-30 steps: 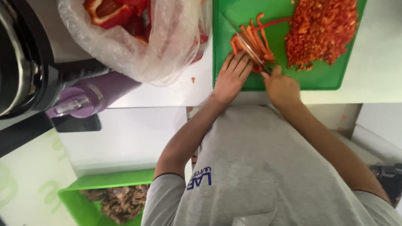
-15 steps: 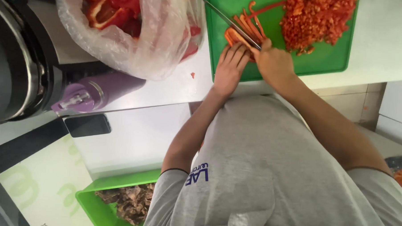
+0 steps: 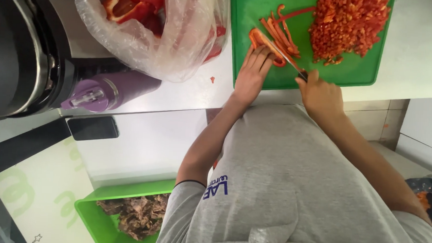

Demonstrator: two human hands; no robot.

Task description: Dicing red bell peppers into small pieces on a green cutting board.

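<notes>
We see a curved red bell pepper piece (image 3: 263, 40) on the green plastic cutting board (image 3: 356, 73), near its left edge. Left hand (image 3: 252, 76) lies w/ fingers flat on the pepper, pinning it. Right hand (image 3: 320, 94) is clenched round the handle of a thin-bladed knife (image 3: 286, 57), blade across the pepper. Thin red pepper strips (image 3: 282, 30) lie just beyond; a pile of diced red pepper (image 3: 349, 25) fills the board's right part. On the worktop (image 3: 419, 52), left of the board: a clear plastic bag of red pepper halves (image 3: 152, 23), then a purple bottle (image 3: 109, 90) on its side.
</notes>
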